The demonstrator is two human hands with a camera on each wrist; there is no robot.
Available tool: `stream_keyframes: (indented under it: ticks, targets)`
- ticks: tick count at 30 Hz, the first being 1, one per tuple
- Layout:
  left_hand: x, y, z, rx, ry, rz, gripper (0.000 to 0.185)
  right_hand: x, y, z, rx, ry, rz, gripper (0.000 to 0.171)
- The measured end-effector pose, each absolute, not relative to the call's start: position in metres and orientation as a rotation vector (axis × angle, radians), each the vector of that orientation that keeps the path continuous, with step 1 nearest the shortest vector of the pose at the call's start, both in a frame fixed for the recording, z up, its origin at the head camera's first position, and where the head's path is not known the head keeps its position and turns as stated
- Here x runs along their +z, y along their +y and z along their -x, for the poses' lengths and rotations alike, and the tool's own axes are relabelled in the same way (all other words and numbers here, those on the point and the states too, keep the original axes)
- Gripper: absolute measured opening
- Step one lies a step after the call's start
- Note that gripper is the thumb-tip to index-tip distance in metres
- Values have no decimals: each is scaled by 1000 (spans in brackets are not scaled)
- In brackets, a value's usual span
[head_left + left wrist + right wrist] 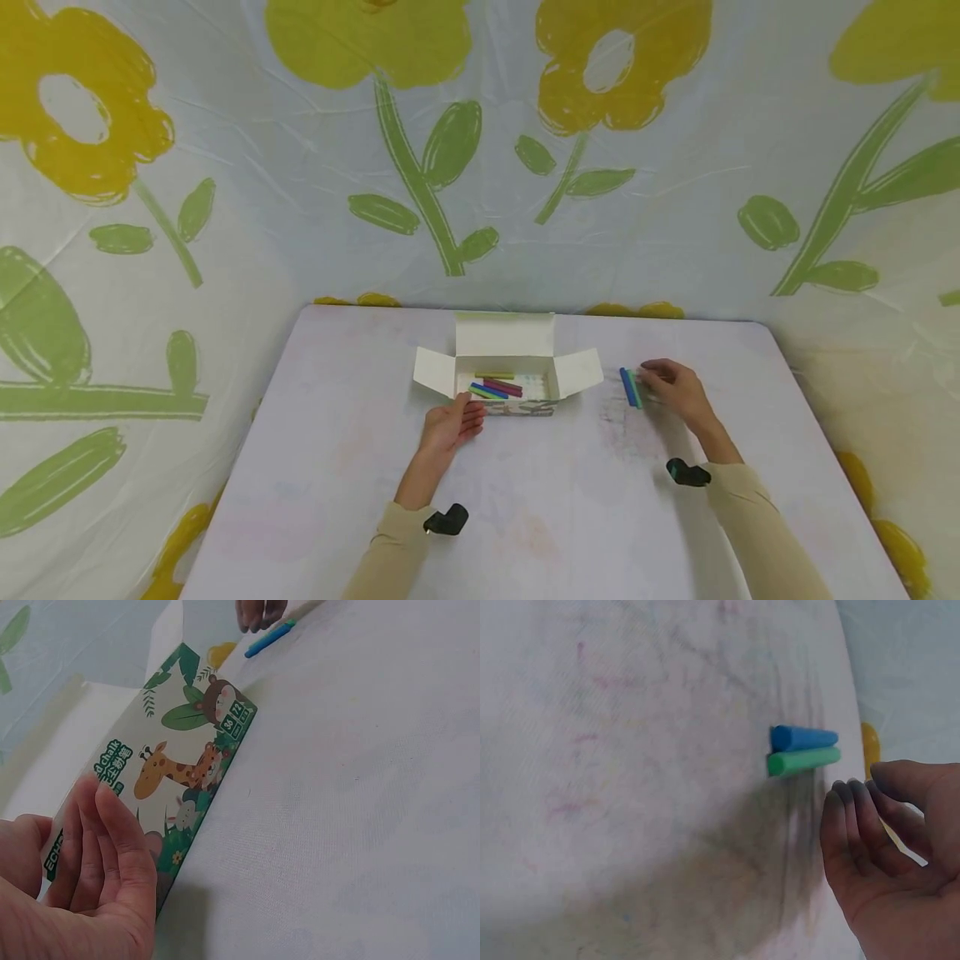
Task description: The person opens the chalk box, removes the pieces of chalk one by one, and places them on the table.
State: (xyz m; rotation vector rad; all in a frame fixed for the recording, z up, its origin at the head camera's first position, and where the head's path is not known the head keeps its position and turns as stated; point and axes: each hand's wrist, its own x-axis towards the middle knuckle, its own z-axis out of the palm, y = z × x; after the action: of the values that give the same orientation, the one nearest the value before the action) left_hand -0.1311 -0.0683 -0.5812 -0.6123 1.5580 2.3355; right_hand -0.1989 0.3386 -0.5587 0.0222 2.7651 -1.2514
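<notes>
A printed chalk box (536, 408) stands with its flaps spread wide, and several coloured chalk sticks (502, 387) lie inside. My left hand (446, 427) holds its front wall near the left corner, thumb at the rim and fingers along the outside. Animal drawings cover that front panel (176, 769) in the left wrist view. To the right of the box, a blue chalk stick (805, 738) and a green chalk stick (806, 760) lie side by side on the table. My right hand (678, 393) is just right of the green one, fingers loosely bent, holding nothing.
The table (337, 433) has a pale cover with faint chalk smears (626, 433) near the two loose sticks. A flowered cloth (300, 167) hangs behind and along both sides. The right flap (577, 371) of the box juts toward the loose chalk.
</notes>
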Motion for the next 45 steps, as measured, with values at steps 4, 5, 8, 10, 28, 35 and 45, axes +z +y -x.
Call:
stream_keyframes:
  ticks: [4, 5, 8, 10, 28, 35, 45]
  targets:
    - [-582, -69, 131, 2346, 1552, 619, 40, -548, 331, 202, -1286, 2764, 29, 46]
    - [-582, -69, 131, 2348, 1550, 620, 40, -545, 329, 203, -1296, 2766, 42, 46]
    - [-581, -69, 131, 2346, 1547, 623, 40, -536, 322, 204, -1340, 2772, 89, 44]
    - [-581, -69, 131, 2341, 1543, 625, 39, -529, 316, 205, -1382, 2771, 134, 41]
    - [-582, -69, 131, 2335, 1562, 612, 41, -489, 261, 216, -1508, 2723, 409, 32]
    - [-582, -69, 131, 2341, 1562, 615, 42, -483, 234, 212, -1535, 2641, 506, 27]
    - [-582, -68, 131, 2351, 1558, 613, 40, -499, 198, 215, -1418, 2627, 658, 25]
